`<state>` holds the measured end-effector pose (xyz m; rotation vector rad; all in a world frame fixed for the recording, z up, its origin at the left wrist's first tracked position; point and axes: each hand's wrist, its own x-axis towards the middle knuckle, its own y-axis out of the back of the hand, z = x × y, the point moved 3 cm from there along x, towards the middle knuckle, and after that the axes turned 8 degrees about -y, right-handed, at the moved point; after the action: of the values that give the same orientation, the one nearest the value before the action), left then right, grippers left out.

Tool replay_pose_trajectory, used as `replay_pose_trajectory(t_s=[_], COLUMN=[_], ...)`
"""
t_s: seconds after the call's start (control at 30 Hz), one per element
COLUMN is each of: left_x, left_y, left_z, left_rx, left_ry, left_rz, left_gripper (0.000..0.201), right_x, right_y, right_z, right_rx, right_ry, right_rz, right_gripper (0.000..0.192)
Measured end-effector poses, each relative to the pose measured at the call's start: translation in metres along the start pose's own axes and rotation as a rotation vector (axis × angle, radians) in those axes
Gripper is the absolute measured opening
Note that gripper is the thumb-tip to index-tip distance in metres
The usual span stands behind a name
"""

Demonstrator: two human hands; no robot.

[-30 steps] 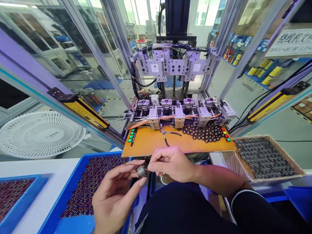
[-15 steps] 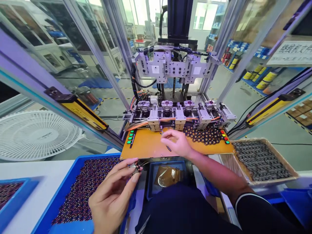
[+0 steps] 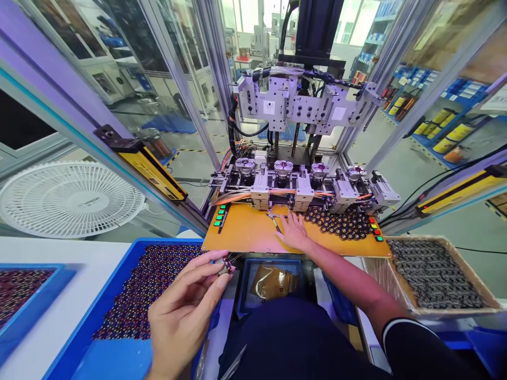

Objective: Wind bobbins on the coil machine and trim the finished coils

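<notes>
While cramped, orange panel [image 3: 245, 237] edge

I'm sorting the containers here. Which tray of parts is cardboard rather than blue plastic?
The cardboard tray at far right, holding dark grey parts. The two blue trays on the left hold reddish-purple ones.

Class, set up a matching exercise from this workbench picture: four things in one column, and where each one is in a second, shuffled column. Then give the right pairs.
Things
1. small wound part
2. right hand
3. white fan
4. cardboard box of grey parts

Places
A. far left, behind the glass
B. on the orange plate, beside the pliers
C. pinched in the left hand
D. at the right edge of the bench

Pairs: 1-C, 2-B, 3-A, 4-D
</notes>
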<state>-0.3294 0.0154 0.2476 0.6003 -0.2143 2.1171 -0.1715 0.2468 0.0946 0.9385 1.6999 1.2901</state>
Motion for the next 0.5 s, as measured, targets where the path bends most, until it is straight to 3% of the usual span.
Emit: replay_pose_trajectory(t_s=[0.33,0.5], left_x=[0.0073,0.0074], left_y=[-0.0051,-0.0061], left_z=[0.0012,0.0027], left_rx=[0.063,0.066], left_ry=[-0.017,-0.033], left_rz=[-0.065,-0.087], left_gripper=[0.022,0.022], right_x=[-0.0044,-0.0045], right_y=[0.0069,0.0063], right_z=[0.0017,0.0040], right_rx=[-0.131,-0.142], right_ry=[0.091,0.098], right_rz=[0.011,-0.005], right_gripper=[0.040,0.038])
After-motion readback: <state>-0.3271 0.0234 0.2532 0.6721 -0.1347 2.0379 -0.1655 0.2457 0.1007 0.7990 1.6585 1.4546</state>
